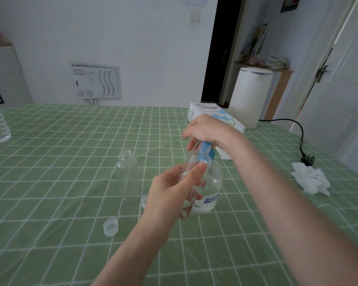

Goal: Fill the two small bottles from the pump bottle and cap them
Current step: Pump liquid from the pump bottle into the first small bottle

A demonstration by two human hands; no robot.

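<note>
Clear plastic throughout. Nearest, a loose cap [111,226] lying open side up on the green checked surface [50,203], down and to the left of the left hand [172,193]. Wrapped round the body of one small bottle [194,162], the left fingers [195,171], thumb across its front, neck tilted up toward the blue pump head [205,150]. Seemingly a second cap [144,200] just left of those fingers, half hidden. Directly behind the held bottle, the pump bottle [213,184], standing, part full of clear liquid. Curled over the pump head from above, the right hand [207,129], fingers [191,144] hooked down beside the held bottle's mouth; pressing, by the look of it. Upright and uncapped, the other small bottle [127,175], apart to the left of both sets of fingers, seemingly empty. Farther off, beyond the right fingers, a tissue box [213,115]; crumpled tissue [310,180] well to their right.

Likely handling: thin, light, stiff-walled, slick if wet, easily tipped when empty. Best held at mid-body, not the threaded neck, mouth kept under the spout; pump bottle to be steadied against the downward push. Fill level of the held bottle impossible to judge.
</note>
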